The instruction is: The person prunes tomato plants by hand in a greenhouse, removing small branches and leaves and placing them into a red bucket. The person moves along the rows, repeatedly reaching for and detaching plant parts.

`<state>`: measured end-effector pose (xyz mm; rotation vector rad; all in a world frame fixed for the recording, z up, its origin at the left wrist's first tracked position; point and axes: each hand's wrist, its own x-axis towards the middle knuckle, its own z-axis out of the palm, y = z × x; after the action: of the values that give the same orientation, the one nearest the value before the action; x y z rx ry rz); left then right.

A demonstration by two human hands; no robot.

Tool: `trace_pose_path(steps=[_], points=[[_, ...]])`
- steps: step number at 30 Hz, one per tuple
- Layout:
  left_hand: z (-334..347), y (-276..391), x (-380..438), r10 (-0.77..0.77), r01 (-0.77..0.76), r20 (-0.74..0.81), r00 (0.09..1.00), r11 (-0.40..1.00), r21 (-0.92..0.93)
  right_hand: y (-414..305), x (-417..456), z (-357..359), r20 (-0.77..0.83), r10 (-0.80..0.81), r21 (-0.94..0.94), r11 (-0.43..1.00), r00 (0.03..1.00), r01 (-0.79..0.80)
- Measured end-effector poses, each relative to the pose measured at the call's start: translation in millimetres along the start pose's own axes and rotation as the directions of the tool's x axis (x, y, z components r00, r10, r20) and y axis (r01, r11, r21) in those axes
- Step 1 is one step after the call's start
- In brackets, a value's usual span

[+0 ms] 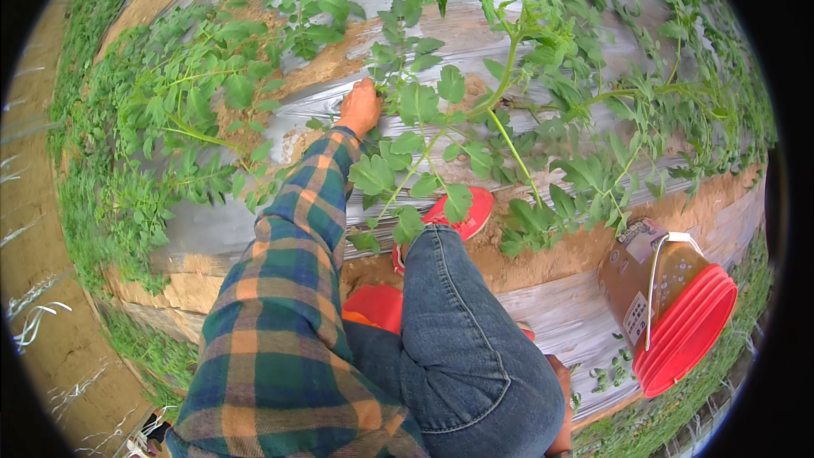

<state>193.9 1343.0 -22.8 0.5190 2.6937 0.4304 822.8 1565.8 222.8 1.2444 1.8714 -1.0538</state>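
Beyond a long plaid sleeve (pixel 305 197), my left hand (pixel 361 106) reaches down at the base of a leafy tomato plant (pixel 402 44). Its fingertips are hidden among leaves and silvery plastic film, so any hold cannot be made out. A thick-stemmed tomato plant (pixel 509 70) arches just right of that hand, with leaves hanging over my red shoe (pixel 474 213). Low at my right, beside my bent knee in blue jeans (pixel 470 343), part of my right hand and forearm (pixel 561 404) shows. The knee hides most of it, and its fingers cannot be seen.
A brown bucket with a red rim (pixel 687 331) and white handle stands tilted at the right on plastic film (pixel 572 312). Cut leaves (pixel 613 374) lie beside it. More plants (pixel 210 83) spread left. White strings (pixel 35 324) hang at the far left. A red object (pixel 375 305) is beneath me.
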Motion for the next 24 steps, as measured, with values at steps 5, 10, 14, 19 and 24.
trace_pose_path(steps=[5,10,14,19,24], points=[[4,-34,3,0.239,-0.244,-0.079,0.968,0.968,-0.061,0,-3,8,-0.060,-0.060,-0.021,0.998,0.996,0.059],[7,-23,-9,-0.056,0.087,0.068,0.996,0.761,-0.643,5,-2,3,-0.040,-0.042,0.032,0.999,0.998,0.043],[8,-39,-12,-0.209,0.184,0.092,0.974,0.481,-0.857,-1,1,5,-0.033,-0.056,0.028,0.998,0.998,0.057],[20,-13,-6,-0.479,0.220,-0.144,0.866,0.624,-0.750,9,-8,8,-0.101,-0.107,0.005,0.994,0.989,0.108],[21,-60,-17,-0.572,0.315,-0.498,0.652,0.801,-0.508,10,-3,6,-0.059,-0.067,-0.019,0.998,0.996,0.066]])
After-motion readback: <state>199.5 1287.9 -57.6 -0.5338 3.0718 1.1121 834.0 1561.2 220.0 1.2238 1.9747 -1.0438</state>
